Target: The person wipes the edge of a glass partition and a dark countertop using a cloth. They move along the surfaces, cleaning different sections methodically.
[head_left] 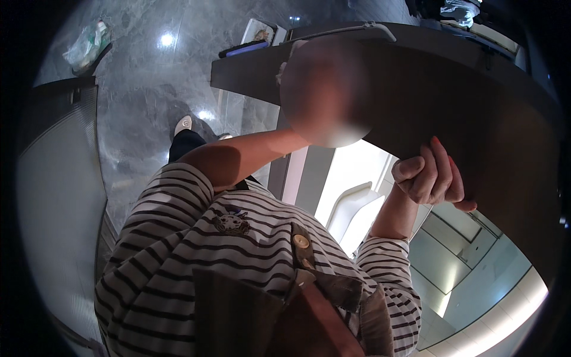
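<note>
The right hand is curled into a loose fist against the near edge of a wide dark brown panel, a flat board-like surface that fills the upper right of the view and bends with the lens toward the rim. The fingers are drawn together and folded over that edge, the knuckles facing the camera and the thumb tucked at the front, so the panel's edge lies under the fingertips and runs on past them to either side; the grip looks firm, though the shadow there makes it hard to say how much of the edge is actually enclosed. The left forearm reaches up and across from the striped sleeve toward the same panel, but the left hand sits inside a blurred patch near the panel's left part, and whether its fingers are apart or closed cannot be told. Below the arms is the person's black-and-white striped top, with a strap and a round button at the chest. A grey marble floor lies behind, with a white shoe on it. A crumpled white and green bag rests near the floor's upper left.
</note>
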`<action>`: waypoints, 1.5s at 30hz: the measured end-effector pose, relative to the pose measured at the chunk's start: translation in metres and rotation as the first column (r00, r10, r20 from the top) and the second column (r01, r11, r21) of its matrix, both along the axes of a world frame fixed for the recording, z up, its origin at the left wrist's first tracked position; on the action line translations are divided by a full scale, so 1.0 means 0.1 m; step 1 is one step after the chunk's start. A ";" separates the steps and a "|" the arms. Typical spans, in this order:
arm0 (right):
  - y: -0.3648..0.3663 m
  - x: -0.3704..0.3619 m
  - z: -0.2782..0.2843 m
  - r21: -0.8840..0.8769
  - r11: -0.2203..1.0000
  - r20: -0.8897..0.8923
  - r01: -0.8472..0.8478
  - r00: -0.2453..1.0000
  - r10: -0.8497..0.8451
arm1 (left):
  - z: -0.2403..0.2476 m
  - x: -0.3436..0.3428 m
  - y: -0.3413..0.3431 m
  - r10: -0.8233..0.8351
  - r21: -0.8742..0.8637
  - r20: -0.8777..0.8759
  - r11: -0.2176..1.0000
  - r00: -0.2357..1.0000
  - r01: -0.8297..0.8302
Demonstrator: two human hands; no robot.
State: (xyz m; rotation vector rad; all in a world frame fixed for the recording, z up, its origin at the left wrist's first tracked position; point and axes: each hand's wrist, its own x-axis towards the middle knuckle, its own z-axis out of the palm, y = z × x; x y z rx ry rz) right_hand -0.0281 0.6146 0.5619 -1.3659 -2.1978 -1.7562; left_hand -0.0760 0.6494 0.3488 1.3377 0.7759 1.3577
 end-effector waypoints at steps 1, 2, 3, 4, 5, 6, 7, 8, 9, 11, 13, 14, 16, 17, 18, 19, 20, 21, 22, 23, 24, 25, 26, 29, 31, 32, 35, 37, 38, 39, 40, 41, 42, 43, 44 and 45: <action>-0.01 0.02 0.00 -0.004 1.000 -0.003 -0.008 1.000 0.008 | -0.10 0.02 0.02 0.015 0.022 -0.044 1.000 0.999 -0.014; 0.00 0.03 0.02 -0.005 1.000 -0.005 -0.021 1.000 0.021 | -0.16 0.05 0.02 0.015 -0.043 -0.041 0.999 0.999 -0.016; -0.02 0.05 0.02 -0.008 1.000 -0.010 -0.027 1.000 0.027 | -0.21 0.07 0.03 0.008 -0.109 -0.042 0.994 0.999 -0.013; -0.03 0.07 0.01 -0.010 0.999 -0.014 -0.033 0.999 0.033 | -0.28 0.07 0.05 0.039 -0.081 -0.103 0.996 0.994 -0.047; -0.03 0.08 0.01 -0.011 0.999 -0.020 -0.037 0.999 0.037 | -0.39 0.08 0.07 0.019 -0.114 -0.138 0.993 0.990 -0.035; -0.03 0.09 0.01 -0.011 0.999 -0.025 -0.041 0.999 0.041 | -0.48 0.09 0.07 0.026 -0.153 -0.105 0.987 0.994 -0.042; -0.03 0.10 0.00 -0.013 0.999 -0.031 -0.048 0.998 0.048 | -0.54 0.11 0.07 0.036 -0.194 -0.072 0.980 0.997 -0.050; -0.03 0.09 0.00 -0.014 0.999 -0.026 -0.039 0.999 0.038 | -0.63 0.14 0.06 0.051 -0.229 -0.071 0.971 0.996 -0.066; -0.03 0.07 0.00 -0.013 0.999 -0.022 -0.030 0.999 0.030 | -0.72 0.16 0.06 0.032 -0.226 -0.084 0.973 0.996 -0.050; -0.04 0.06 0.00 -0.010 1.000 -0.009 -0.019 1.000 0.019 | -0.80 0.12 0.07 -0.016 -0.219 -0.107 0.976 0.994 -0.008; -0.03 0.08 -0.01 -0.002 1.000 0.003 -0.027 1.000 0.027 | -0.72 0.09 0.04 -0.003 -0.205 -0.100 0.979 0.995 -0.018; -0.03 0.09 -0.01 -0.003 0.999 0.003 -0.034 0.999 0.034 | -0.59 0.08 0.01 0.017 -0.197 -0.083 0.980 0.996 -0.033; -0.03 0.09 0.01 -0.004 0.999 0.003 -0.046 0.999 0.046 | -0.36 0.09 -0.03 0.061 -0.118 -0.058 0.991 0.996 -0.067; -0.03 0.10 0.01 -0.007 0.999 0.002 -0.047 0.999 0.047 | -0.22 0.03 -0.04 0.035 -0.079 -0.069 0.996 0.997 -0.041; -0.04 0.12 0.01 -0.010 0.999 0.002 -0.048 0.999 0.048 | -0.12 0.01 -0.08 0.016 -0.022 -0.047 1.000 0.999 -0.017; -0.03 0.12 0.01 -0.011 0.998 0.003 -0.054 0.999 0.054 | -0.02 0.00 -0.11 0.000 0.037 -0.025 0.999 1.000 0.001; -0.05 0.12 0.00 -0.014 0.999 0.004 -0.039 0.999 0.039 | 0.13 -0.05 -0.12 -0.022 0.086 -0.011 0.996 1.000 0.023; -0.06 0.11 -0.01 -0.017 1.000 0.005 -0.023 1.000 0.023 | 0.27 -0.10 -0.12 -0.044 0.135 0.002 0.990 0.999 0.044; -0.06 0.09 -0.01 -0.022 1.000 0.007 -0.010 1.000 0.010 | 0.35 -0.13 -0.13 -0.080 0.185 0.012 0.980 0.997 0.077; -0.07 0.08 0.00 -0.029 1.000 0.010 -0.005 1.000 0.005 | 0.42 -0.16 -0.14 -0.120 0.214 0.026 0.970 0.992 0.111; -0.08 0.07 0.00 -0.035 0.999 0.014 0.001 1.000 0.000 | 0.43 -0.17 -0.12 -0.137 0.227 0.027 0.966 0.990 0.127; -0.07 0.06 0.00 -0.040 0.999 0.016 0.002 1.000 -0.002 | 0.44 -0.18 -0.11 -0.149 0.242 0.026 0.960 0.988 0.139; -0.07 0.05 0.00 -0.042 0.999 0.012 0.011 1.000 -0.011 | 0.43 -0.17 -0.09 -0.138 0.224 0.023 0.966 0.990 0.130; -0.07 0.03 -0.02 -0.049 0.998 0.007 0.040 0.999 -0.039 | 0.35 -0.09 0.03 -0.090 0.135 0.025 0.987 0.996 0.086; -0.06 0.01 -0.03 -0.055 0.997 0.012 0.059 0.998 -0.058 | 0.26 -0.02 0.13 -0.034 0.031 0.039 0.999 0.999 0.033; -0.07 0.01 -0.03 -0.057 0.996 0.000 0.068 0.998 -0.069 | 0.19 0.02 0.17 -0.011 0.025 0.031 1.000 0.999 0.010; -0.08 0.02 -0.06 -0.057 0.996 -0.032 0.074 0.997 -0.076 | -0.05 0.12 0.28 0.059 0.010 0.020 0.998 0.998 -0.059; -0.08 0.00 -0.06 -0.053 0.996 -0.039 0.071 0.997 -0.074 | -0.19 0.17 0.31 0.093 -0.028 -0.008 0.995 0.996 -0.094; -0.08 0.01 -0.07 -0.043 0.998 -0.038 0.054 0.998 -0.056 | -0.26 0.18 0.34 0.103 -0.047 -0.017 0.993 0.994 -0.104; -0.07 0.04 -0.07 -0.033 0.999 -0.037 0.037 0.999 -0.038 | -0.33 0.19 0.36 0.114 -0.065 -0.027 0.991 0.993 -0.115; -0.07 0.06 -0.08 -0.025 1.000 -0.037 0.016 0.999 -0.017 | -0.44 0.21 0.38 0.123 -0.067 -0.034 0.990 0.992 -0.125; -0.07 0.05 -0.07 -0.029 0.999 -0.037 0.026 0.999 -0.027 | -0.54 0.22 0.39 0.123 -0.049 -0.074 0.991 0.990 -0.127; -0.08 0.05 -0.07 -0.032 0.999 -0.038 0.037 0.999 -0.038 | -0.62 0.23 0.38 0.111 -0.104 -0.089 0.987 0.990 -0.120; -0.09 0.03 -0.09 -0.034 0.998 -0.037 0.056 0.998 -0.057 | -0.73 0.25 0.36 0.091 -0.158 -0.101 0.982 0.991 -0.106; -0.07 0.01 -0.09 -0.027 0.999 -0.038 0.038 0.998 -0.039 | -0.83 0.27 0.38 0.047 -0.231 -0.146 0.970 0.988 -0.080; -0.04 -0.01 -0.10 -0.020 1.000 -0.040 0.022 0.999 -0.023 | -0.95 0.25 0.38 0.013 -0.263 -0.128 0.964 0.992 -0.047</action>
